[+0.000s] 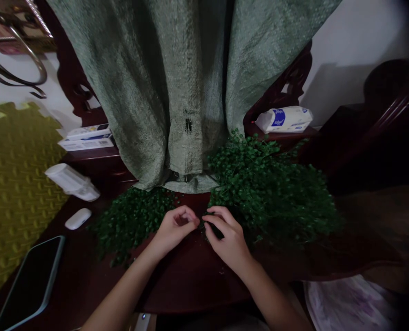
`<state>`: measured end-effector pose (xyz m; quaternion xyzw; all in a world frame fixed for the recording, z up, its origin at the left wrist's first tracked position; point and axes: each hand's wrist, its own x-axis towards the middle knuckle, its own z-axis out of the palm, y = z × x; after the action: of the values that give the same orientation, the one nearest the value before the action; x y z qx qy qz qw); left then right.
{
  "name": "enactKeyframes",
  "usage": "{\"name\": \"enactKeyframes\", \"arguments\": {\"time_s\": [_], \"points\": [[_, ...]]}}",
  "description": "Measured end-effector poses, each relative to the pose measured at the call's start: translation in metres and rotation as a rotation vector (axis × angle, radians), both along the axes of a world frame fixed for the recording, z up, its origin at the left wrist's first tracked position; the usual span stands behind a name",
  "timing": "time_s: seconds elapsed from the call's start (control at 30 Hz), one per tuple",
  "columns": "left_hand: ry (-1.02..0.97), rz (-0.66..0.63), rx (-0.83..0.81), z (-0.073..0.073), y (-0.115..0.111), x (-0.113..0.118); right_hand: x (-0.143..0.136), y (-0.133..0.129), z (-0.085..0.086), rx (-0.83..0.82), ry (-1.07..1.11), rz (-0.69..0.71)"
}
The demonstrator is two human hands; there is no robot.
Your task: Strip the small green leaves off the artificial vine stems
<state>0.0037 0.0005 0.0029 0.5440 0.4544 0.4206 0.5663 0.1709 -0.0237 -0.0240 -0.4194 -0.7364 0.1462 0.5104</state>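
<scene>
My left hand [179, 226] is closed in a pinch over the dark red table [187, 280], its thumb and fingertips together; whatever they hold is too small to name. Just right of it, my right hand [226, 232] has its fingers curled, with the thumb close to the index finger and small green bits by the fingertips. A smaller heap of green sprigs [131, 220] lies to the left of my left hand. The larger heap of green sprigs [273, 193] spreads behind and to the right of my right hand.
Greenish woven cloth [187, 92] hangs behind the heaps. At the left are a phone [31, 280], a white oval case [78, 219], a white container [72, 181] and boxes [87, 138]. A wipes pack [285, 119] lies on the right ledge.
</scene>
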Motion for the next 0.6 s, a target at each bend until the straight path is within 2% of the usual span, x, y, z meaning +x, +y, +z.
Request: {"name": "enactKeyframes", "arguments": {"time_s": [0.17,0.47,0.6], "points": [[0.011,0.001,0.038,-0.0017,-0.0016,0.0024,-0.0002,-0.0011,0.0017,-0.021,0.001,0.011],[0.161,-0.032,0.191,-0.0008,-0.0066,0.0019,-0.0002,-0.0018,0.0056,-0.027,0.017,0.026],[0.167,-0.025,0.192,0.0007,-0.0067,0.0018,-0.0005,-0.0018,0.0064,-0.015,0.021,0.033]]}}
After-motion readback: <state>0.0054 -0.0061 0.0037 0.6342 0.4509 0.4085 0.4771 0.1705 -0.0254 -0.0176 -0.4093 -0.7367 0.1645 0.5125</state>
